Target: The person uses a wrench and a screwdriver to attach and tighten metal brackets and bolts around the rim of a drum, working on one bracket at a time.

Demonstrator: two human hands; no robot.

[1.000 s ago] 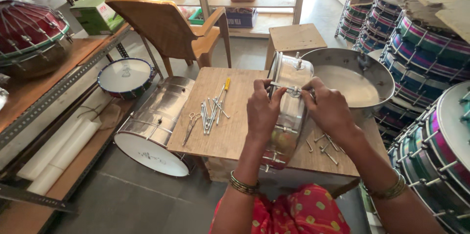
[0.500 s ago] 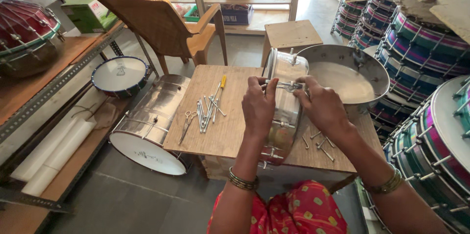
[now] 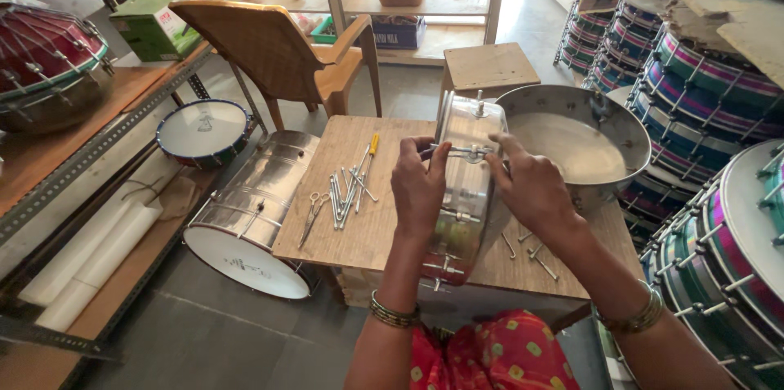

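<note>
Pale wooden tabletop [image 3: 384, 218] beneath both hands, left hand [image 3: 420, 190] and right hand [image 3: 531, 190] clamped either side of shiny steel drum shell [image 3: 465, 186] standing on edge, axis sideways.

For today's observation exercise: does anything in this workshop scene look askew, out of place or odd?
Little stands out. A steel drum lies on its side on the floor against the wooden table, not upright. Loose hooks are scattered near the right hand, while the rods lie bunched. The left hand steadies the metal drum shell.
</note>
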